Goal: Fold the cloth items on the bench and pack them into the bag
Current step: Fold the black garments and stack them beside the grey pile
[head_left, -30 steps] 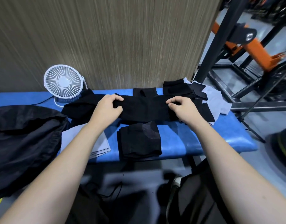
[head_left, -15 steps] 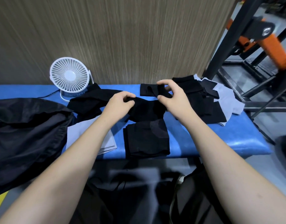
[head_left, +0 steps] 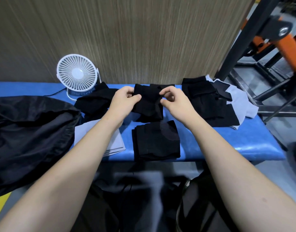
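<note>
Both hands, left hand and right hand, pinch a folded black cloth, maybe a sock, over the blue bench, behind the folded black stack.

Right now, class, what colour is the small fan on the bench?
White: the fan shows best in the head view.

My fingers pinch a doubled black cloth over the blue bench, a folded black stack just nearer me, loose black and grey pieces at right, the black bag at left.
</note>
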### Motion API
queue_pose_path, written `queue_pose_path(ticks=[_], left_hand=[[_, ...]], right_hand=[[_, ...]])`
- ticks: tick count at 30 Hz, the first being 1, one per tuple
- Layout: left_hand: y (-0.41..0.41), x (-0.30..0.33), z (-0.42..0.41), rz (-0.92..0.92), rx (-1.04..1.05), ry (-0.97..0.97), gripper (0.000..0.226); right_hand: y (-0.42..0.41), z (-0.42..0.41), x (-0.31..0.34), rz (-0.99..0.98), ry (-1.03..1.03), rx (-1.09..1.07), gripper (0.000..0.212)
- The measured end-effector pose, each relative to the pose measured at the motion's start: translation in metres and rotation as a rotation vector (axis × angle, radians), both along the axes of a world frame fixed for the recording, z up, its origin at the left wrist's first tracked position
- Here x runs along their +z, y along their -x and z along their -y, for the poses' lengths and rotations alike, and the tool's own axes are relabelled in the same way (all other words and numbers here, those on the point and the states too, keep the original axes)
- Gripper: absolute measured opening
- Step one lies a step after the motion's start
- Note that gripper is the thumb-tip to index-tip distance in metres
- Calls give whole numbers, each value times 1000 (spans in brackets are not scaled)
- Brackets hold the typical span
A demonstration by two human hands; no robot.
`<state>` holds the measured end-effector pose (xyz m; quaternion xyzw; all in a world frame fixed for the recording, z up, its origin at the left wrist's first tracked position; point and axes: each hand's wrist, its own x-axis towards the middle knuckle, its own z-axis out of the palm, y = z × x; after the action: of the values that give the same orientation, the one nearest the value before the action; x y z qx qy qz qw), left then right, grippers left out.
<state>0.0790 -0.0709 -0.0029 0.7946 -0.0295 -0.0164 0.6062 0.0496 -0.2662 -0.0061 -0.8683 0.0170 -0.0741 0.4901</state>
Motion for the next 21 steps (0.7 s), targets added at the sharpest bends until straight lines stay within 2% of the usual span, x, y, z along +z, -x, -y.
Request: queue_pose_path(ticks=[4, 8, 10, 12, 17, 21], left_hand=[[2, 11, -4, -8, -15, 243, 8], [6, 17, -6, -26, -14, 316, 8], [9, 18, -8, -43, -27, 334, 7], [14, 20, -10, -46, -76, 292, 2], [34, 23, -14, -75, -226, 108, 17], [55, 23, -15, -122, -255, -64, 33]], right_hand=[[9, 5, 9, -106, -279, 7, 26], [16, 3, 20, -53, -557, 139, 36], [19, 1, 24, -20, -630, 162, 43], [24, 1, 27, -18, -620, 170, 48], [37, 14, 29, -96, -564, 267, 58], [57, 30, 28, -186, -416, 345, 39]])
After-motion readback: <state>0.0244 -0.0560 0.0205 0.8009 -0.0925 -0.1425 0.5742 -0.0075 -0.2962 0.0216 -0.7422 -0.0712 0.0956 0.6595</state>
